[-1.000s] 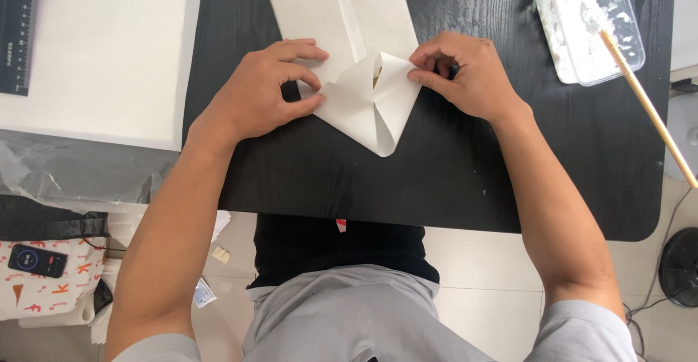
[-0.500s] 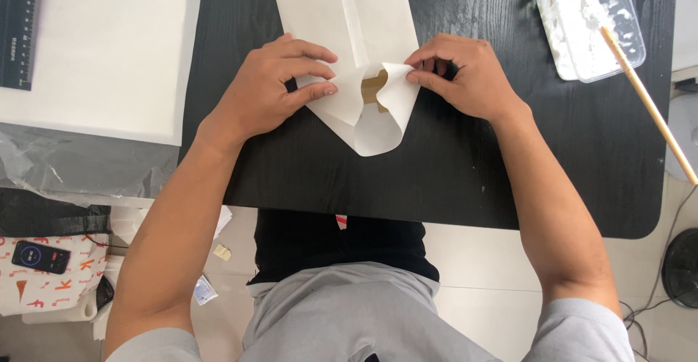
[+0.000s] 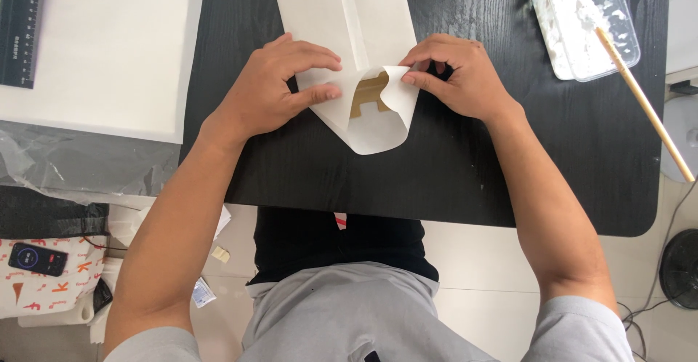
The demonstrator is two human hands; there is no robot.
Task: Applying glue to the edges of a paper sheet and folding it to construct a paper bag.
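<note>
Two hands work a white paper bag on the black desk. The left hand presses a folded flap flat; the right hand pinches the opposite flap. Creases should come sharper with edges aligned and firm, even pressure.

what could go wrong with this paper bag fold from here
The right hand is lifting a flap of the white paper bag while the left hand pins the other side; uneven pull might skew or tear the crease. The paste tray with its stick sits near the right forearm and could be knocked.
</note>
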